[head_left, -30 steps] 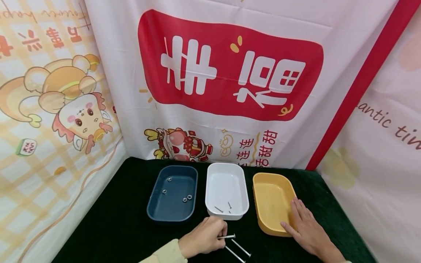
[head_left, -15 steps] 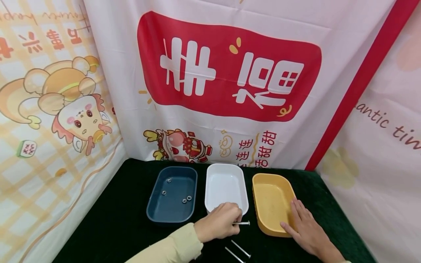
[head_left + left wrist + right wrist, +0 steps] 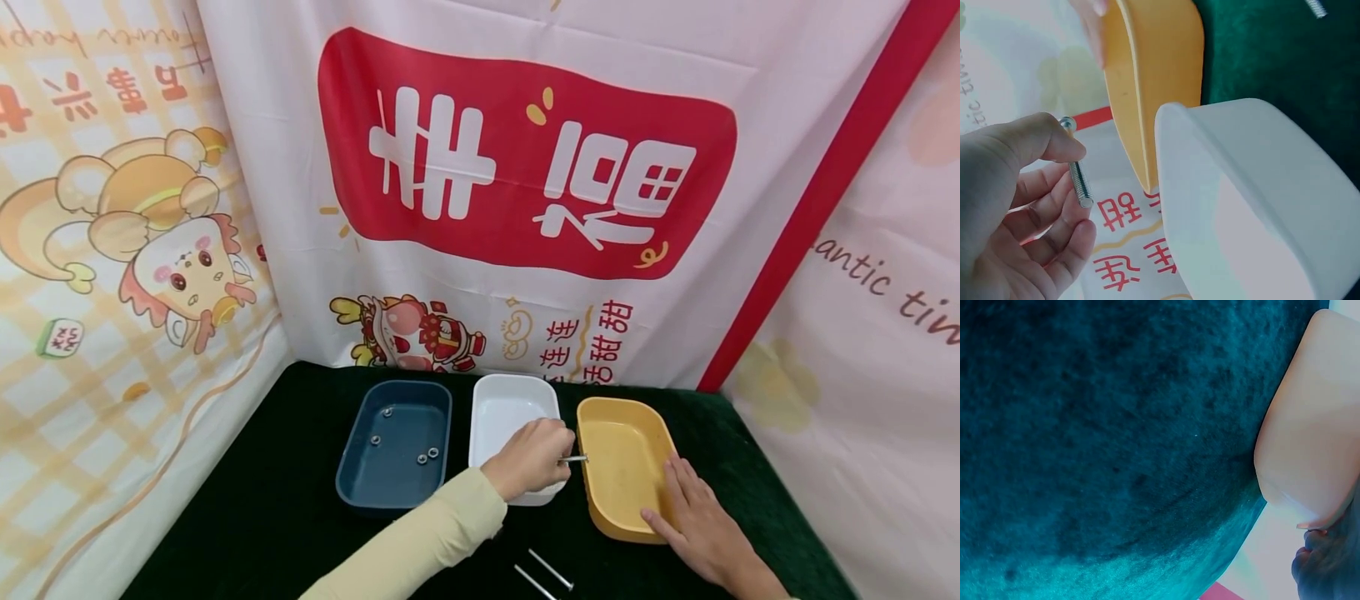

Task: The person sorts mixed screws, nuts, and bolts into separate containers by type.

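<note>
Over the right side of the white tray, my left hand pinches a long metal bolt, its head end pointing toward the yellow tray. The left wrist view shows that bolt between thumb and fingers, threaded end free. My right hand rests on the right wall of the yellow tray with fingers fairly straight. Two more bolts, a farther one and a nearer one, lie on the dark green cloth in front. The left hand hides the near part of the white tray.
A blue tray at the left holds several small nuts. All three trays stand side by side on the green cloth. Printed fabric hangs behind and along both sides.
Gripping the bolt, my left hand has moved forward and right, from the cloth in front up over the white tray. It now covers the small screws seen there earlier. My right hand stays put.
</note>
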The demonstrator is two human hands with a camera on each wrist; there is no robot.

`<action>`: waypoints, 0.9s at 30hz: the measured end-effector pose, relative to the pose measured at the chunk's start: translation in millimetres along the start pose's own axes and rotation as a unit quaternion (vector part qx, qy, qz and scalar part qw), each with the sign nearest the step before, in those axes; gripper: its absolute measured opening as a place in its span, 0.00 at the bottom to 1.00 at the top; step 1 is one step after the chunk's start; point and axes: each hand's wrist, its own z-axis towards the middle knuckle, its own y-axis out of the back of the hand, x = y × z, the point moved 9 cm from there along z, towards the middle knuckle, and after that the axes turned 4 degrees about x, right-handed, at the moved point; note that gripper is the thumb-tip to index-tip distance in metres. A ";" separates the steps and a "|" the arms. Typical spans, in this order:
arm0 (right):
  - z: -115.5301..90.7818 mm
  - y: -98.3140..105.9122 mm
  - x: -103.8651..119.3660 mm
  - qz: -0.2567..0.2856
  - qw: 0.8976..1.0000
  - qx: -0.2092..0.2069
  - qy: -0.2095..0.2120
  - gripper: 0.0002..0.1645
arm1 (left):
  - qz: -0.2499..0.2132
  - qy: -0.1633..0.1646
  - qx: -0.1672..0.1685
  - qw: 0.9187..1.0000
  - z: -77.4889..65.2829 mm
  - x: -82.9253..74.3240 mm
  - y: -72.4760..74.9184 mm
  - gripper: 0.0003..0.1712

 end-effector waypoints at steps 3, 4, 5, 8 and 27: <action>-0.3 -1.2 0.3 0.002 1.000 0.003 0.000 0.62 | -0.005 0.002 0.004 1.000 11.4 0.7 -2.8 0.17; -0.3 -1.8 0.3 0.001 1.000 0.004 -0.001 0.63 | -0.002 0.000 0.003 1.000 14.9 -0.3 -3.6 0.18; -0.5 -2.3 0.2 -0.001 1.000 0.005 -0.002 0.63 | 0.005 -0.004 0.000 1.000 18.4 -2.0 -3.9 0.18; -1.1 -2.2 -0.2 -0.006 1.000 0.003 -0.001 0.63 | 0.026 -0.013 0.001 1.000 29.4 -8.0 -6.9 0.18; -0.3 0.4 0.6 0.030 1.000 0.004 0.007 0.62 | 0.069 0.003 0.015 0.998 66.6 -27.7 -41.7 0.07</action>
